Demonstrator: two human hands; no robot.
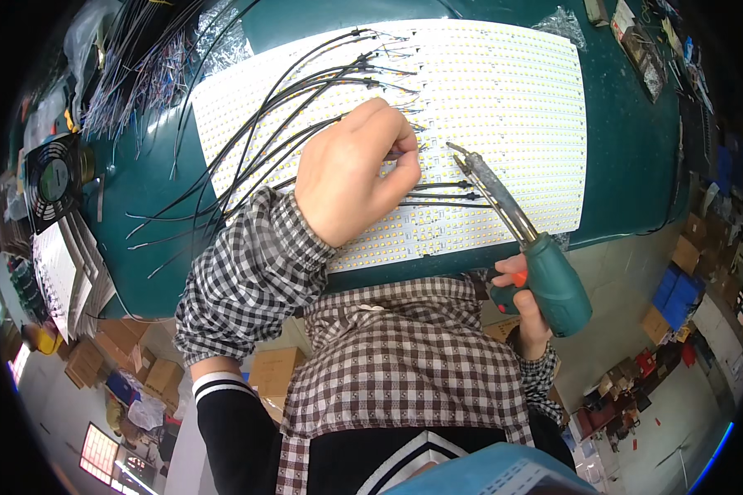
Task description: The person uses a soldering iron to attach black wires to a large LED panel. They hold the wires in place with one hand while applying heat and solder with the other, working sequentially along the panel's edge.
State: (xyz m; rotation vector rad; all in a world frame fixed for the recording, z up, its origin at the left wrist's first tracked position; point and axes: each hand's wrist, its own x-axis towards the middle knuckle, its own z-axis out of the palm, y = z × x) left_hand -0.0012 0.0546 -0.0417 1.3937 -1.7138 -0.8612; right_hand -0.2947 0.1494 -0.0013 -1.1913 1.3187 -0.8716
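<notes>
A large white LED board [512, 99] dotted with small yellow chips lies on the green table. My left hand [359, 165] is over its middle, thumb and forefinger pinched together around what looks like a thin wire end, mostly hidden by the fingers. Several black cables [264, 124] with thin coloured wire ends run across the board's left half, their far ends at its middle strip. My right hand [524, 297] grips a green-handled soldering gun [557, 285]. Its slim metal tip points up and left over the board, a little right of my left fingers and apart from them.
Bundles of loose wires [140, 82] lie at the table's far left, with a black fan [54, 181] and a stack of white boards [70, 272] nearer. Small parts and a clear plastic bag [561, 29] are at the far right. Cardboard boxes [276, 371] stand below the green table [153, 173].
</notes>
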